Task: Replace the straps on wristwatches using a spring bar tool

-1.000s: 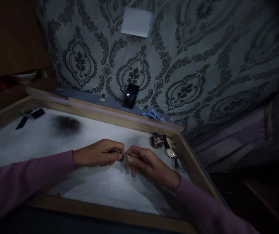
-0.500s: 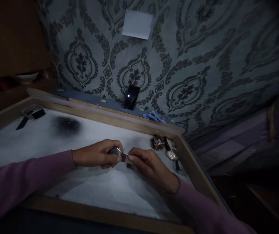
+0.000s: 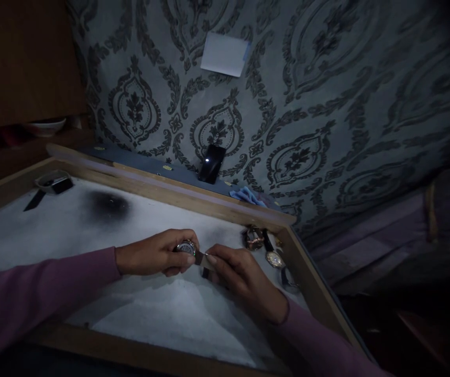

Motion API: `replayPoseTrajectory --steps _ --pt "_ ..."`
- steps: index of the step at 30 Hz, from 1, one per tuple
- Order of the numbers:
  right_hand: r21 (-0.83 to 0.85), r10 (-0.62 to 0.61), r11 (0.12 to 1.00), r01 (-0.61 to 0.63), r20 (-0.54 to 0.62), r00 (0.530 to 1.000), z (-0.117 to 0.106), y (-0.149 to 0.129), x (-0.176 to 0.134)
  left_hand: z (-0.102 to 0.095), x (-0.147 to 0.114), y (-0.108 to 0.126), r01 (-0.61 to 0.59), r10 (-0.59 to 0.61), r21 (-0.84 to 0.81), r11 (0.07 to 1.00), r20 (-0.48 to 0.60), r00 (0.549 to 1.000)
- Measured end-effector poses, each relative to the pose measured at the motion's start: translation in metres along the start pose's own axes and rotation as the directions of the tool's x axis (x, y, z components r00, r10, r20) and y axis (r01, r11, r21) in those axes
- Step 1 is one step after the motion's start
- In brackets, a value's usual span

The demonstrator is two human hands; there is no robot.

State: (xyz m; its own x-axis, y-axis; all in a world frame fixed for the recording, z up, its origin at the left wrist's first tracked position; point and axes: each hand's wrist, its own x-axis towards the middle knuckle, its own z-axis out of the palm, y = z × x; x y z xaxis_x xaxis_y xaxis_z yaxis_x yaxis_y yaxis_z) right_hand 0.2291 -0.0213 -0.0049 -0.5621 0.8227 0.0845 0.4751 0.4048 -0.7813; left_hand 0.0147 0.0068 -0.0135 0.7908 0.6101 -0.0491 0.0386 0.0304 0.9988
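the fingers of the left hand (image 3: pixel 156 255) are clamped round a watch (image 3: pixel 186 248), its dial facing up. the thumb and fingers of the right hand (image 3: pixel 244 275) are pinched together on the watch's strap (image 3: pixel 200 257), just beside the left fingertips. the watch is held over the white bottom of a wooden tray (image 3: pixel 157 187). other watches (image 3: pixel 274 259) lie near the tray's right wall. beyond the far edge are a black phone (image 3: pixel 212 165), a blue cloth (image 3: pixel 247 196) and a patterned wall (image 3: pixel 297 159).
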Motion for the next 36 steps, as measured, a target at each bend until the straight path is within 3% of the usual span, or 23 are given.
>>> replayPoseTrajectory --steps 36 --pt "-0.020 -0.023 1.000 0.023 -0.003 1.000 -0.0011 0.0015 -0.0004 -0.0017 -0.0002 -0.0012 0.045 -0.045 0.025 0.999 0.019 0.999"
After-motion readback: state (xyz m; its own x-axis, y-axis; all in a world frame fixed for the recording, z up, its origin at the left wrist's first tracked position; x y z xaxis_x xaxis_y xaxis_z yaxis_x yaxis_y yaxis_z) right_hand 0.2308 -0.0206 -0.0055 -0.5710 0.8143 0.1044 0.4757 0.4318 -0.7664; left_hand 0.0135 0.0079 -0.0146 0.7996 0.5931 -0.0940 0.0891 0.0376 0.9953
